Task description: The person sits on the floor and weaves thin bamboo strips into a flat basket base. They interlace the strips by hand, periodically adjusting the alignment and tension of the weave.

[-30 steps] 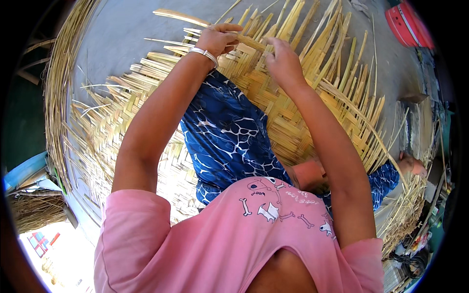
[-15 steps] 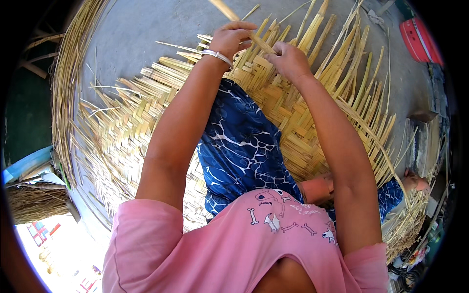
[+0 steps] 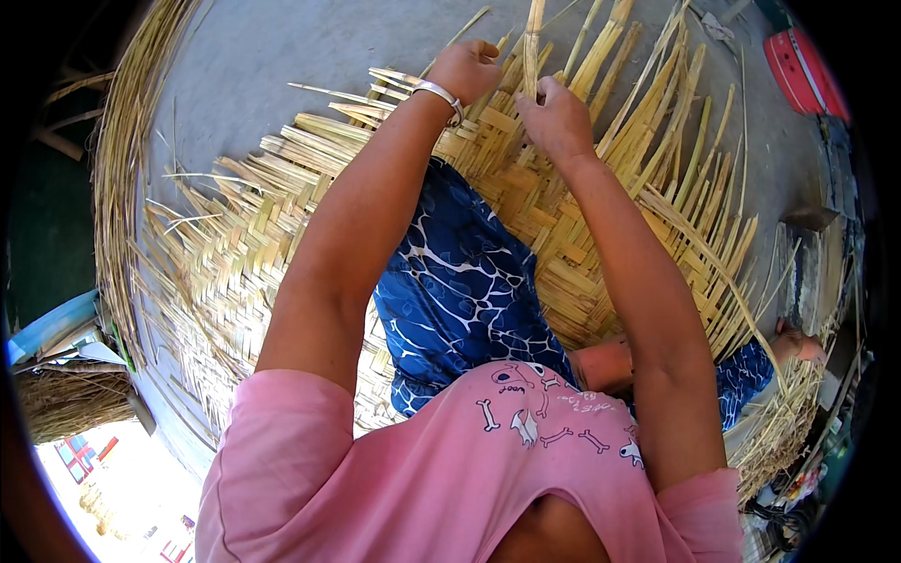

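My right grip [image 3: 557,120] pinches the near end of a pale split strip [image 3: 533,42], which points away from me over the far edge of the woven mat [image 3: 568,272]. My left grip [image 3: 466,71], fingers curled, is just left of the strip, and I can't make out whether it holds anything; the mat spreads across the grey floor [image 3: 253,56] beneath my blue patterned trouser leg [image 3: 460,272].

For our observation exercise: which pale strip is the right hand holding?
The strip running nearly straight up from the right hand to the picture's top edge; the other strips, fanning from the woven mat, lie outside its grip.
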`<control>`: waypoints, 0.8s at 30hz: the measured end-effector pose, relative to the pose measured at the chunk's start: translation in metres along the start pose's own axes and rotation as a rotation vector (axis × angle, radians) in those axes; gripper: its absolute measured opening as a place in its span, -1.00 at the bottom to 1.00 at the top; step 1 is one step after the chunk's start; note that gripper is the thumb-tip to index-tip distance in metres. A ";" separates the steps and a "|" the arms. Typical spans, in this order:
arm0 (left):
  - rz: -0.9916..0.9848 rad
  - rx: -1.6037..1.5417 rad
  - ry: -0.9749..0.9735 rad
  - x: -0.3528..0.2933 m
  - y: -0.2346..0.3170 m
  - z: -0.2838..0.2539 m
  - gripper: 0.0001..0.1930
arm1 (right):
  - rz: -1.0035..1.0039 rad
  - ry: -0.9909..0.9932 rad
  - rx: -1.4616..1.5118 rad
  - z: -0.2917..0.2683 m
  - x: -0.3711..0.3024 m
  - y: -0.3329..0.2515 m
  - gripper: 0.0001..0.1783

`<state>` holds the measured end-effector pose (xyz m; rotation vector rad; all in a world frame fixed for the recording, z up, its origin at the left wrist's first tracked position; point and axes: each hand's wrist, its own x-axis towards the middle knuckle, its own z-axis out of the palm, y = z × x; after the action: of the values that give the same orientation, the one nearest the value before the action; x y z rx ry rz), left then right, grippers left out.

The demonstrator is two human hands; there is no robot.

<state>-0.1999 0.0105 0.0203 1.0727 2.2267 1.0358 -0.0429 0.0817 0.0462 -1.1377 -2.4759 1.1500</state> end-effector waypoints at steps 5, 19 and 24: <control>0.066 0.302 -0.158 -0.001 0.012 0.000 -0.53 | 0.018 0.004 0.054 0.002 -0.001 0.003 -0.69; -0.228 0.084 -0.285 0.022 0.013 0.003 -0.60 | 0.165 -0.057 0.289 -0.004 -0.009 -0.002 -0.68; -0.313 -0.462 -0.341 0.021 -0.004 -0.002 -0.70 | 0.107 -0.024 0.181 0.014 0.001 0.013 -0.63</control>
<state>-0.2154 0.0252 0.0169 0.6192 1.6990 1.0642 -0.0420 0.0794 0.0270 -1.2224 -2.2962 1.3929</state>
